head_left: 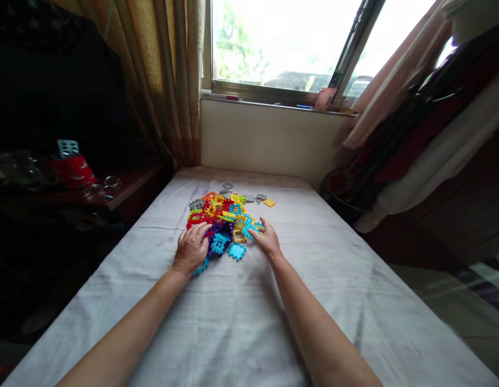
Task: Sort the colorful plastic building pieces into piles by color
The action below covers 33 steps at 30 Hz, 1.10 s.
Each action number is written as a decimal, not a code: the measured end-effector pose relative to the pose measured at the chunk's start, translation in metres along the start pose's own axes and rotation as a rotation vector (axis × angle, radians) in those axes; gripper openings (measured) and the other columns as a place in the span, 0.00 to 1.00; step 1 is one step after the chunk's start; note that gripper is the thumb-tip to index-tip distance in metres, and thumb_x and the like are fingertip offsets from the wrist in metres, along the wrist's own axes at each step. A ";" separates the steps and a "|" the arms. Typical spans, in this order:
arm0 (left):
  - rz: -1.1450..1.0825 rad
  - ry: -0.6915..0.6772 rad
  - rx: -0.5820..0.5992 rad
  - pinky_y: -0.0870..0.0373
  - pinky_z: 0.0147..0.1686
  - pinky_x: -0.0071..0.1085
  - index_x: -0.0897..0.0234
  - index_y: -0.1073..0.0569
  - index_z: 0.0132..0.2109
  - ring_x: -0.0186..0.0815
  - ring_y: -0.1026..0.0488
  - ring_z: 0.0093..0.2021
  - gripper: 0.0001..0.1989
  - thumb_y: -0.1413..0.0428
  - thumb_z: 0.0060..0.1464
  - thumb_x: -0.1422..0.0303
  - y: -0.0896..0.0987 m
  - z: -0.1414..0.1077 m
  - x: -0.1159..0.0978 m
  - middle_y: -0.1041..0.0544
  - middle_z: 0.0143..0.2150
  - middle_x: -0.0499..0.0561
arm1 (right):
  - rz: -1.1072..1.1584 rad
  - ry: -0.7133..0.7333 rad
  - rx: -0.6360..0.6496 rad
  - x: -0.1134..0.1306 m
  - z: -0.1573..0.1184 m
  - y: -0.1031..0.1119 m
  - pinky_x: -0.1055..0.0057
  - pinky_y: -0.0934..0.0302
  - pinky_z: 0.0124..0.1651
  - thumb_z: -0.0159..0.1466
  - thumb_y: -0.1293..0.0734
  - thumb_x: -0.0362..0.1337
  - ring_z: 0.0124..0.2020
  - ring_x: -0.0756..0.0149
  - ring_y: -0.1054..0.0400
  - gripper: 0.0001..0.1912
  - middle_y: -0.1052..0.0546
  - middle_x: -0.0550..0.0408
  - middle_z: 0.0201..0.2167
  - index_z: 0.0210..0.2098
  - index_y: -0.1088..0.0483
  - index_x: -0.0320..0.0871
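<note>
A pile of colourful interlocking plastic pieces, with red, yellow, blue, purple and grey ones, lies on the pale sheet. My left hand rests on the pile's near left side, over red and purple pieces, its fingers bent; what it grips, if anything, is hidden. At the right side, my right hand has its thumb and fingers apart and touches a light blue piece. Between the hands are a blue piece on purple ones and a flat light blue square.
Grey pieces and a yellow piece lie beyond the pile. A dark side table at left holds glasses and a red container. Clothes hang at right, and a curtain hangs beside the window.
</note>
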State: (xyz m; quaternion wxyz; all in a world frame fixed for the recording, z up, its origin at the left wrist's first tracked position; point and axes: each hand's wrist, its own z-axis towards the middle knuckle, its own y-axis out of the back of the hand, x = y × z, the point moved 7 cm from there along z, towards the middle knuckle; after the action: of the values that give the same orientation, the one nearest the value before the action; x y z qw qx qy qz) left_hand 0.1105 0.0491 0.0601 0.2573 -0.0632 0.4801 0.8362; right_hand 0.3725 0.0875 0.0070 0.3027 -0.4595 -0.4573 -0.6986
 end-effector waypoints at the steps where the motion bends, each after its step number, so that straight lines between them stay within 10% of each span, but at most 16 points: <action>1: -0.002 -0.016 -0.020 0.37 0.60 0.45 0.58 0.28 0.56 0.43 0.29 0.58 0.20 0.53 0.59 0.69 0.002 -0.010 0.005 0.25 0.58 0.54 | 0.007 -0.002 -0.006 -0.009 -0.006 0.010 0.60 0.30 0.48 0.53 0.29 0.43 0.46 0.57 0.25 0.31 0.25 0.43 0.53 0.56 0.30 0.43; 10: 0.174 0.211 -0.028 0.39 0.62 0.50 0.64 0.30 0.59 0.49 0.32 0.62 0.25 0.51 0.58 0.58 0.022 -0.076 0.066 0.28 0.61 0.61 | -0.181 0.289 0.001 -0.008 -0.072 0.042 0.65 0.31 0.45 0.61 0.39 0.39 0.40 0.61 0.26 0.14 0.20 0.51 0.38 0.39 0.22 0.45; 16: 0.147 0.129 0.145 0.43 0.65 0.49 0.63 0.33 0.62 0.47 0.35 0.64 0.29 0.47 0.57 0.54 0.004 -0.092 0.032 0.30 0.64 0.60 | -0.519 0.647 0.232 0.032 -0.105 0.015 0.64 0.37 0.52 0.62 0.34 0.35 0.46 0.60 0.29 0.10 0.19 0.53 0.42 0.40 0.22 0.48; 33: 0.095 0.096 0.092 0.34 0.57 0.42 0.57 0.26 0.54 0.43 0.27 0.54 0.18 0.46 0.57 0.63 0.019 -0.086 0.021 0.22 0.53 0.53 | -0.492 0.760 0.162 0.056 -0.136 -0.001 0.70 0.39 0.46 0.65 0.34 0.39 0.39 0.64 0.29 0.08 0.21 0.53 0.36 0.40 0.23 0.47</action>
State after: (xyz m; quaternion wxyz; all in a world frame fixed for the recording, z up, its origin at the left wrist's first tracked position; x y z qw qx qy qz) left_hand 0.0713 -0.0224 0.0220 0.1966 -0.0685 0.5321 0.8207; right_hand 0.2999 -0.0374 0.0365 0.3092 -0.0235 -0.4625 -0.8306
